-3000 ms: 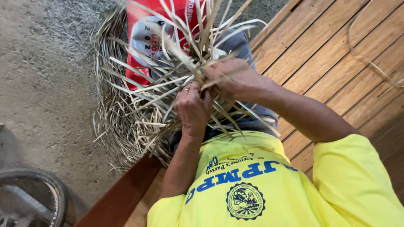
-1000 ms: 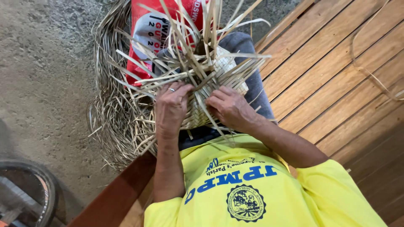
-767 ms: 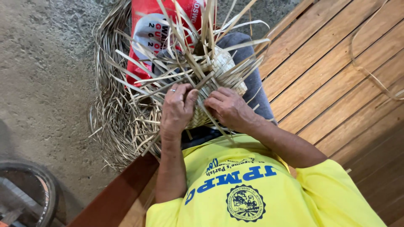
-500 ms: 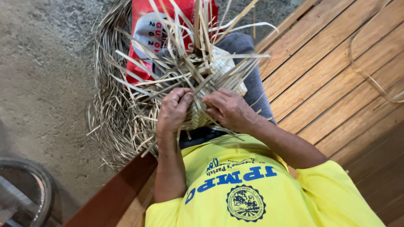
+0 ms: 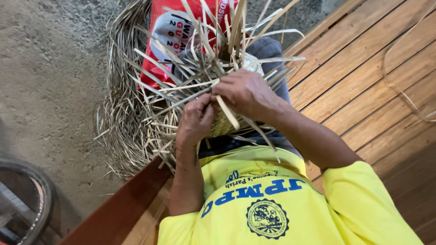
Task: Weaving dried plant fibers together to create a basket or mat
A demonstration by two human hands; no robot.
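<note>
1. Far left: tyre (image 5: 22, 199) on concrete floor (image 5: 45, 81).
2. Heap of dry palm strips (image 5: 131, 122) beside red sack (image 5: 181, 31).
3. Left hand (image 5: 196, 119) pinched shut on a strip of half-woven basket (image 5: 227, 90), resting on lap.
4. Right hand (image 5: 247, 93) gripping strips atop basket.
5. Wooden table (image 5: 363, 81) at right.

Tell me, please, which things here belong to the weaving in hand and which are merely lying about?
In hand:
- half-woven pale palm-strip basket
- loose flat strip pinched by both hands
- left hand
- right hand

Lying about:
- heap of dry palm strips on the ground
- red printed sack
- dark rubber tyre
- wooden plank bench
</note>
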